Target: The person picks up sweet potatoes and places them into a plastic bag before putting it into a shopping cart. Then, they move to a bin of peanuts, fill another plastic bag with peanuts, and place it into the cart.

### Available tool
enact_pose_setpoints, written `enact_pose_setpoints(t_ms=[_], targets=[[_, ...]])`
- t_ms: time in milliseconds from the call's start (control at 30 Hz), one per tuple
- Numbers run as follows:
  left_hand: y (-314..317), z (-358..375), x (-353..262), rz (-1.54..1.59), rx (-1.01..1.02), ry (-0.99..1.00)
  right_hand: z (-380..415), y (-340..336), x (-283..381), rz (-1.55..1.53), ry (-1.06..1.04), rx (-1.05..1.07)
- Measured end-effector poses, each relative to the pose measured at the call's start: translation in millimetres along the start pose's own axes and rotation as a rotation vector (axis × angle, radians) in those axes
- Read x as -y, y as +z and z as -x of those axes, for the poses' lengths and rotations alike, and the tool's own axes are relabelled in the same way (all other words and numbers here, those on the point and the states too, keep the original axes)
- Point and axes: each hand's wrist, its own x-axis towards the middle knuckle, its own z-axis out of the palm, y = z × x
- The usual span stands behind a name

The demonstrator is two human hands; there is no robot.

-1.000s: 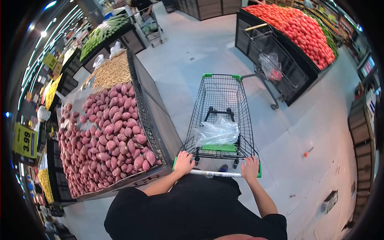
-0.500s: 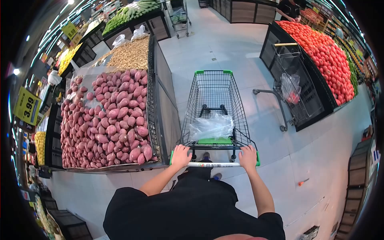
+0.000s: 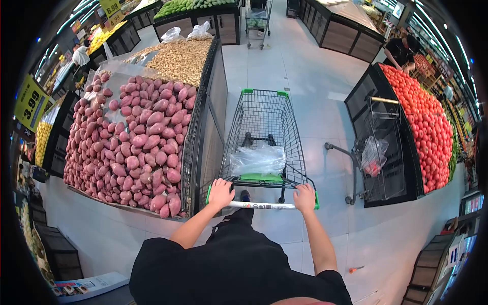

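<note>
Both my hands grip the white handlebar [image 3: 262, 205] of a shopping cart [image 3: 297, 147] with a dark wire basket and green corners. My left hand [image 3: 221, 193] is wrapped round the bar's left end, close to the sweet potato bin. Round the right end, beside the green cap, closes my right hand [image 3: 305, 197]. Clear plastic bags [image 3: 257, 160] lie in the basket's near part, above a green panel [image 3: 261, 178]; what they hold, if anything, I cannot make out.
Sweet potatoes [image 3: 134, 147] and peanuts [image 3: 178, 61] fill the stand on the left. At right, another cart [image 3: 384, 152] with a bagged load stands against the tomato [image 3: 419, 127] stand. A person [image 3: 403, 52] bends over the tomatoes. A further cart [image 3: 257, 23] stands ahead in the aisle.
The view has turned slightly left, and the tomato stand and parked cart appear lower and further right. My hands stay on the handlebar. More of the aisle ahead shows.
</note>
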Motion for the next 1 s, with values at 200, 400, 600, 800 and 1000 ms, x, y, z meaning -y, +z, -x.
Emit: enact_pose_setpoints(t_ms=[200, 400, 600, 800, 1000], targets=[[0.6, -44.2, 10.3, -0.006, -0.018, -0.045, -60.9, 4.2, 2.6, 0.019, -0.059, 0.018], [-2.1, -88.4, 27.5, 0.002, -0.002, -0.060, -108.0, 9.3, 10.9, -0.004, -0.070, 0.009], [-6.3, -128.1, 41.0, 0.020, -0.007, -0.070, -148.9, 10.4, 21.7, -0.025, -0.057, -0.004], [-11.1, -166.4, 54.7, 0.034, 0.002, -0.068, -189.5, 12.5, 29.6, -0.023, -0.054, 0.007], [-16.3, -208.1, 60.5, 0.003, 0.013, -0.105, -235.9, 18.6, 29.7, -0.016, -0.053, 0.005]])
